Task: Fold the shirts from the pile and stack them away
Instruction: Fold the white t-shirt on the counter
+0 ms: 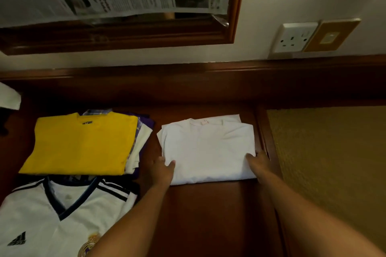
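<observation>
A dark wooden worktop (208, 215) runs across the frame under a pale wall, with a framed mirror (125, 35) covered by newspaper at upper left. At lower left lies a white football jersey (52, 215), unfolded, and just above it a stack of folded shirts topped by a yellow shirt (81, 144). Moving to the centre, the left hand (161, 170) pinches the lower left edge of a folded white shirt (206, 150), thumb on top and fingers underneath it seems; the right hand (258, 161) holds the lower right edge the same way, thumb on the cloth, its fingers largely hidden beside the raised wooden lip there. The fold looks finished, so the step in hand is likely carrying or settling this shirt. Next it probably needs lifting level, so the folds hold, and setting on the yellow shirt. The gap between shirt and stack is narrow, and the jersey lies close below. At upper right a wall socket (294, 37) sits above the worktop.
</observation>
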Tool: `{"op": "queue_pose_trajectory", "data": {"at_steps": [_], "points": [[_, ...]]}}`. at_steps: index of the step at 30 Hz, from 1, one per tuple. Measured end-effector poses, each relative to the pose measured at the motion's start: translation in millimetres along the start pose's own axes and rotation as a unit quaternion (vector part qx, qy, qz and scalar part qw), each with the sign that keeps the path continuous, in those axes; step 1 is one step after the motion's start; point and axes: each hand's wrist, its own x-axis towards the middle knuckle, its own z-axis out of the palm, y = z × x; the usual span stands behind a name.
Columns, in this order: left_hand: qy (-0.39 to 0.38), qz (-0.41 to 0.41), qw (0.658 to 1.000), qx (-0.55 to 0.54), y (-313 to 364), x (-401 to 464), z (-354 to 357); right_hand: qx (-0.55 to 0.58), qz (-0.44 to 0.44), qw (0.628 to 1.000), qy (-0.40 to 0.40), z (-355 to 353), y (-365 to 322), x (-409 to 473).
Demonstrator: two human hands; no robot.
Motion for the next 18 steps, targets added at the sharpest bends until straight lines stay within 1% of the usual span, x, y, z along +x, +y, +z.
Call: {"op": "queue_pose_trajectory", "data": {"at_steps": [1, 3, 5, 7, 9, 12, 15, 16, 18], "points": [[0.021, 0.01, 1.0, 0.016, 2.0, 2.2, -0.1, -0.012, -0.02, 1.0, 0.014, 1.1, -1.7, 3.0], [0.052, 0.045, 0.997, 0.045, 8.1, 10.2, -1.9, -0.08, -0.085, 0.992, 0.048, 3.1, -6.5, 11.9], [0.073, 0.088, 0.99, 0.081, 17.2, 22.4, -4.7, -0.172, -0.165, 0.969, 0.062, 6.0, -21.3, 16.3], [0.07, 0.111, 0.988, 0.086, 31.2, 36.8, -9.1, -0.254, -0.232, 0.937, 0.058, 12.0, -42.5, 22.9], [0.064, 0.135, 0.985, 0.09, 45.6, 53.4, -11.3, -0.325, -0.257, 0.909, 0.047, 18.0, -62.0, 32.3], [0.053, 0.166, 0.977, 0.123, 57.8, 75.5, -13.3, -0.411, -0.256, 0.875, 0.02, 23.9, -81.9, 46.0], [0.072, 0.188, 0.963, 0.181, 57.4, 88.4, -14.3, -0.444, -0.266, 0.855, 0.021, 28.2, -90.2, 56.9], [0.078, 0.199, 0.96, 0.183, 56.0, 89.4, -14.9, -0.437, -0.274, 0.857, 0.016, 29.3, -92.2, 60.3], [0.079, 0.215, 0.963, 0.141, 52.0, 89.5, -16.1, -0.38, -0.294, 0.877, -0.009, 27.2, -98.5, 65.1]]}}
